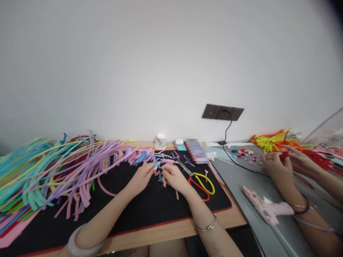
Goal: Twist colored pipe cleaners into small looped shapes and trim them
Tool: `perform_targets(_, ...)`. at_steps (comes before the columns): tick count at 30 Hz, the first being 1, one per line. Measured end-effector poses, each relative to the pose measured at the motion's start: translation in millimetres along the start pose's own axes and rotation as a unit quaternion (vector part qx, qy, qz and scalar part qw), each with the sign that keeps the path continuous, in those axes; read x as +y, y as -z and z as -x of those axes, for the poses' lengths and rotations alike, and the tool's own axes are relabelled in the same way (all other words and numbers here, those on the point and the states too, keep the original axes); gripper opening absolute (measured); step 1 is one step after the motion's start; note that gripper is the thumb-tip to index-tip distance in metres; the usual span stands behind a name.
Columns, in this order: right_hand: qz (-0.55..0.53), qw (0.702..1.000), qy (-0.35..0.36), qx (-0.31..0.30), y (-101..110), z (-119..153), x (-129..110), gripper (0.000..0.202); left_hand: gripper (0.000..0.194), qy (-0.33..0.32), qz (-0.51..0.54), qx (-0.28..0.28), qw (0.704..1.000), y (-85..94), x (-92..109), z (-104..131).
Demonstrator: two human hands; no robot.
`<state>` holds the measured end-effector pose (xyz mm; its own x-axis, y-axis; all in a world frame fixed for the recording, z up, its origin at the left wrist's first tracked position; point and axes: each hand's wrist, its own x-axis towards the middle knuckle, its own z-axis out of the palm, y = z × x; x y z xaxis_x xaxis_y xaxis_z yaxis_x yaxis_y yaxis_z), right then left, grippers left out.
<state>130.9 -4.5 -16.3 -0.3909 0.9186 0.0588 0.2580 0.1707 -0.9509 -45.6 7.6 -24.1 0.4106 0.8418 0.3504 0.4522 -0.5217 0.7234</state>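
Note:
Near the middle of the black mat (160,214), my left hand (145,175) and my right hand (173,177) meet, fingertips pinched close together. Between them is a small piece of blue and purple pipe cleaner (157,165); its exact shape is partly covered by my fingers. A blue bit shows just below the fingertips. Just beyond lie coiled pink, purple and blue pipe cleaners (131,157) and short cut pieces. Scissors with one red and one yellow handle (203,182) rest to the right of my right hand, blades toward the back.
A large heap of fuzzy pipe cleaners (61,171) covers the left side. A white cup (160,141) stands by the wall. On the grey table to the right lie a pink glue gun (268,208), small pompoms (242,153) and a black cord (242,167). A co-worker's hands (278,167) hold something red.

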Motion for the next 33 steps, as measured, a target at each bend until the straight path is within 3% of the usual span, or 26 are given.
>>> perform_targets(7,-0.008,0.998,0.025,0.059,3,-2,3,0.008,0.032,-0.014,0.028,-0.009,0.999,2.7,6,0)
perform_targets(10,-0.054,0.994,0.04,0.081,1,-3,4,0.021,0.028,-0.027,0.016,-0.014,0.999,1.2,5,1)
perform_targets(18,-0.203,0.975,-0.046,0.081,-3,-4,4,0.03,0.037,-0.061,-0.013,-0.042,0.997,-4.7,2,3)
perform_targets(23,-0.207,0.972,-0.036,0.102,-3,-4,3,0.031,0.035,-0.054,-0.015,-0.055,0.997,-3.6,8,4)
perform_targets(33,-0.37,0.926,-0.067,0.039,-5,4,-7,0.034,0.041,-0.06,-0.008,-0.062,0.996,-6.3,7,5)
